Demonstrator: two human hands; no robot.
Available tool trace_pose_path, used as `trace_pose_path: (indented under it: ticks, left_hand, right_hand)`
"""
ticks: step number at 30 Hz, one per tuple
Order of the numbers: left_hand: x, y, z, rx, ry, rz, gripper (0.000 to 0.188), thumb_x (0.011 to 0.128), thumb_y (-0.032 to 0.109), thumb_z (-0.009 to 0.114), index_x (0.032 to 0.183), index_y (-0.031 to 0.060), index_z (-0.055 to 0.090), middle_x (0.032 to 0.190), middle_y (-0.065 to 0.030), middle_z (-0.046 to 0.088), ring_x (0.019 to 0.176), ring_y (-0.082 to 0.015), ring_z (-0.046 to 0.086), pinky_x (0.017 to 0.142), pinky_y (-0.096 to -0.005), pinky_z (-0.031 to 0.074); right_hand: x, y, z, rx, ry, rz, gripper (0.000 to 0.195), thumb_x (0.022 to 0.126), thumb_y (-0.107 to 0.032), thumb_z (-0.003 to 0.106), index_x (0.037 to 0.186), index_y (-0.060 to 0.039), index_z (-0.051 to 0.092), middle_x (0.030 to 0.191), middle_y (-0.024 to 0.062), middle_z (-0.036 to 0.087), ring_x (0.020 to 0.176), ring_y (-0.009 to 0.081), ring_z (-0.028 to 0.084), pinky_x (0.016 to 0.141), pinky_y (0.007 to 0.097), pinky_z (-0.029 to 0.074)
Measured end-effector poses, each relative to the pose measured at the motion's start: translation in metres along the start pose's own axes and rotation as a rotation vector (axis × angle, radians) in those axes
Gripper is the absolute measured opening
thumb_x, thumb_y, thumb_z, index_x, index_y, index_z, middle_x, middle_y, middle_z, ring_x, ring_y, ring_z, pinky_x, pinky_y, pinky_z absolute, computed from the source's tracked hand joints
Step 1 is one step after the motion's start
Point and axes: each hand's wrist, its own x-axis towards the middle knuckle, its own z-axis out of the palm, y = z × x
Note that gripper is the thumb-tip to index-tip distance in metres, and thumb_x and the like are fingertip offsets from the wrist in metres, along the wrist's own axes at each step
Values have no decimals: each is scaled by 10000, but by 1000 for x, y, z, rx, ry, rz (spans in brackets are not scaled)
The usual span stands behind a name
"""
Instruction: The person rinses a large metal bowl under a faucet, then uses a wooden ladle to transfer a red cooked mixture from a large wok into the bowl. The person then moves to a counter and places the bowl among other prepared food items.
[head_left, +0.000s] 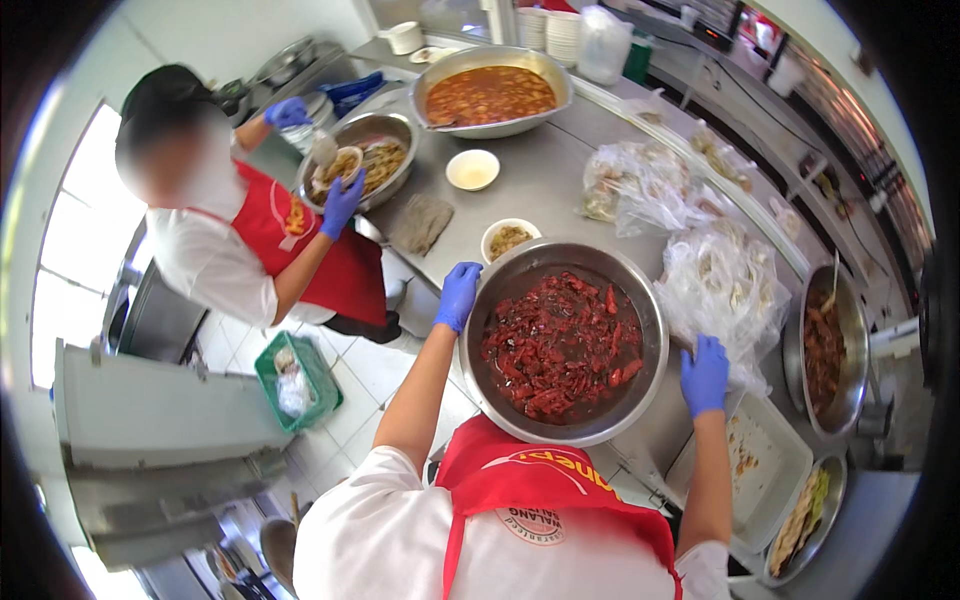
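A large stainless steel bowl (660, 337) of red, saucy pieces of food (562, 345) stands in front of my apron at the counter's edge. My left hand (457, 296), in a blue glove, grips its left rim. To the right of the bowl, apart from its rim, my gloved right hand (705, 375) has its thumb spread from the fingers. Its fingertips are at the edge of a clear plastic bag (724, 292) with pale contents. Just beyond the bowl sits a small white bowl (531, 227) of noodle-like food, partly hidden by the big rim.
At left, a co-worker (277, 232) fills a small bowl over a steel basin (409, 150). Farther back are a basin of orange stew (491, 90), a white bowl (472, 170) and a cloth (422, 223). A plastic tray (772, 450) and another food basin (855, 352) lie right.
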Motion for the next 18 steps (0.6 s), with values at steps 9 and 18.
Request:
trace_pose_path:
  ticks: [9,18]
  left_hand:
    - [-109,7,-14,-64,170,-74,311,941,181,510,1117,-34,649,1025,-102,669,965,-172,598,909,-309,468]
    - [-114,3,4,-160,282,-32,287,922,115,496,1113,-32,651,996,-101,668,934,-167,592,893,-305,472]
  right_hand:
    - [44,51,71,-50,-277,-134,215,943,-207,537,960,-31,660,890,210,690,776,394,694,698,493,553]
    - [73,177,84,-149,-404,53,333,966,-323,566,900,-8,653,887,278,675,813,468,657,761,557,512]
